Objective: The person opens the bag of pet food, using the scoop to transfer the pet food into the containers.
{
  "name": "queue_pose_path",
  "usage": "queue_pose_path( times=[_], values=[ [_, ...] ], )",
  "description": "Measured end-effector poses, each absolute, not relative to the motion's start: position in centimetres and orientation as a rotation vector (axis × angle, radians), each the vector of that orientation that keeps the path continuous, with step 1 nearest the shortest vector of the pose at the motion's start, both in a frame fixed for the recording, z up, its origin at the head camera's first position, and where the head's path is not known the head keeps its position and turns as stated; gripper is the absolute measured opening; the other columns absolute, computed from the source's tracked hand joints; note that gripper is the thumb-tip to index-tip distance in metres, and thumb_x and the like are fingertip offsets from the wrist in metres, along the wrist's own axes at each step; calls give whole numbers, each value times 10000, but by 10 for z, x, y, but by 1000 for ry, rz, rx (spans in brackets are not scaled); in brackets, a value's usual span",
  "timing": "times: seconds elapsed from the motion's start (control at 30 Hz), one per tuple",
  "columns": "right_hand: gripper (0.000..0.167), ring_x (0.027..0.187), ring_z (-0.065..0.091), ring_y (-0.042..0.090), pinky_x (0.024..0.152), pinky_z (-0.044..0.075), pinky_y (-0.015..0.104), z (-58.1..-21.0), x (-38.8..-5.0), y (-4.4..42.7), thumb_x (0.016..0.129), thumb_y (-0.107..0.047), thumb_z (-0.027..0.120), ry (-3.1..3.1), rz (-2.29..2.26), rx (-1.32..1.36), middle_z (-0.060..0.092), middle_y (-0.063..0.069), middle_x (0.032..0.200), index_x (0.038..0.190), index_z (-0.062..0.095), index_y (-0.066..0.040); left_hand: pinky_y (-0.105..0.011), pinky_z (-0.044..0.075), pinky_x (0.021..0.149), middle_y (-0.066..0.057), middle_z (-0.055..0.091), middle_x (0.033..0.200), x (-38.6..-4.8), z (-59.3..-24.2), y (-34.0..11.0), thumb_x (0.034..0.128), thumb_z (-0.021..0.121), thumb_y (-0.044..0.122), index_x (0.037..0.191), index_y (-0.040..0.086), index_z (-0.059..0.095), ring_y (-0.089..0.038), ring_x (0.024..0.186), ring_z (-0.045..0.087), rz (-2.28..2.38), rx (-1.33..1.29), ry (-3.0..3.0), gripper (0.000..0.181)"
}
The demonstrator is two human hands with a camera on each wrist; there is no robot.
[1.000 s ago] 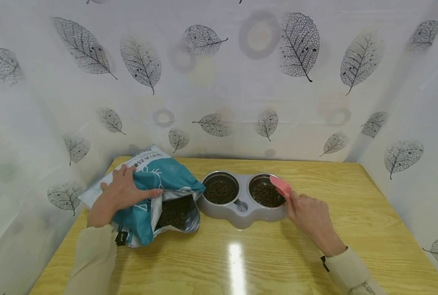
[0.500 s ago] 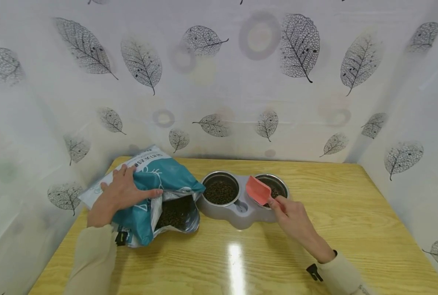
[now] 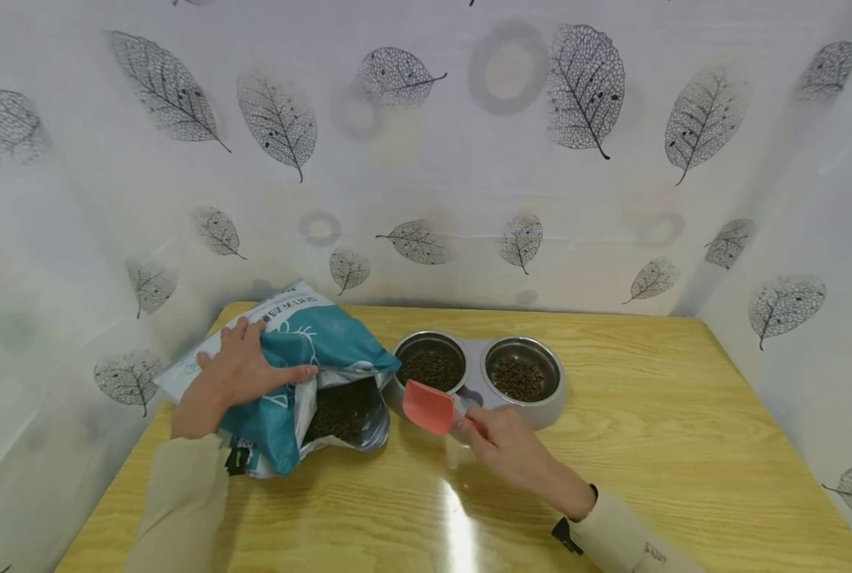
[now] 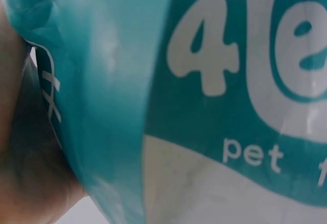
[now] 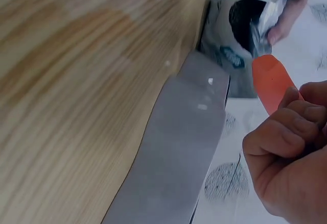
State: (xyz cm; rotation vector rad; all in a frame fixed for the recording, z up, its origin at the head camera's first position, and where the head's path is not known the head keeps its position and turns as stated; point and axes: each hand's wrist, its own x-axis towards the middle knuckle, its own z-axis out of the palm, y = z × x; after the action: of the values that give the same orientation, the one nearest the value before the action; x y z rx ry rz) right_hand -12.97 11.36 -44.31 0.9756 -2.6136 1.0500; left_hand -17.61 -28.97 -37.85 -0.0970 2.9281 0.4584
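My left hand [image 3: 234,374] rests with spread fingers on a teal and white pet food bag [image 3: 336,334], its thumb stretched toward the bag's gaping mouth. Dark kibble [image 3: 336,414] shows inside the tilted bag. The left wrist view is filled by the bag's printed side [image 4: 204,112]. My right hand [image 3: 515,450] grips the handle of a pink scoop [image 3: 427,406], and no food is visible in it. The scoop is over the front of a grey double feeder [image 3: 546,414], near its left metal bowl [image 3: 431,333]. Kibble lies in this bowl and in the right bowl [image 3: 560,380].
Wood-grain table [image 3: 655,438] runs around the feeder. A leaf-patterned white sheet [image 3: 426,175] stands behind and on both sides. A black strap buckle [image 3: 566,536] hangs at my right cuff.
My right hand has carried the scoop leftward from the right bowl, past the middle of the feeder, to the front of the left bowl. The left hand and bag stay in place.
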Motion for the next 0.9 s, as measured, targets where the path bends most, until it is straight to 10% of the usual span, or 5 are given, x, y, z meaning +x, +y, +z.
queue_pose_path(
  times=[0.9],
  values=[
    [183, 469, 497, 96, 368, 374, 251, -466, -136, 13, 902, -171, 726, -2198, -95, 1071, 525, -40, 600, 806, 571, -159, -907, 148, 991, -413, 121, 1604, -176, -378, -290, 742, 625, 876, 1590, -97, 159, -643, 1457, 105, 463, -92, 2934, 1373]
  ],
)
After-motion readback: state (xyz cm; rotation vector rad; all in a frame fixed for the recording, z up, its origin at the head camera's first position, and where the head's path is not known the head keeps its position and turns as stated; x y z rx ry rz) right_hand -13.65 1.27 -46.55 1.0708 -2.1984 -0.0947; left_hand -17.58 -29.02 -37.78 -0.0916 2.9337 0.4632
